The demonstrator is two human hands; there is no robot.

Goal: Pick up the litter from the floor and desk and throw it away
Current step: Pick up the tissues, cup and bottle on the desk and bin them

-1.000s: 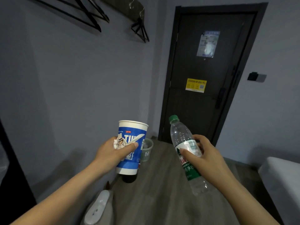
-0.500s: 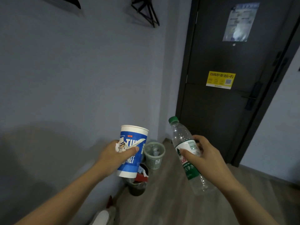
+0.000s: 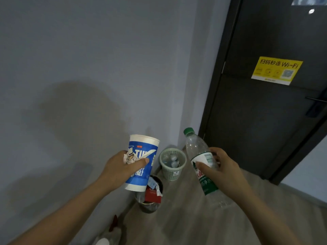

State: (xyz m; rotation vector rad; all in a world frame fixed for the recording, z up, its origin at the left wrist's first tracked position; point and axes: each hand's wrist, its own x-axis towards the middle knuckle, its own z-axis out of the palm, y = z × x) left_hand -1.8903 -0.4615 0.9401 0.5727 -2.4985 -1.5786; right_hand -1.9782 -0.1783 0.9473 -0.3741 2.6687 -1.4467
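A matt paper cup [image 3: 141, 177] and a clear, glossy plastic bottle [image 3: 196, 149] were seen near the basket [image 3: 172, 174], which was moulded in perforated matt plastic.

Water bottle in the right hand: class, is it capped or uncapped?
Capped: a green cap sits on the neck of the water bottle that the right hand holds.

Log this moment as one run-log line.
left hand grips blue paper cup | right hand grips water bottle | dark bin, green basket on floor ahead | litter not yet dropped
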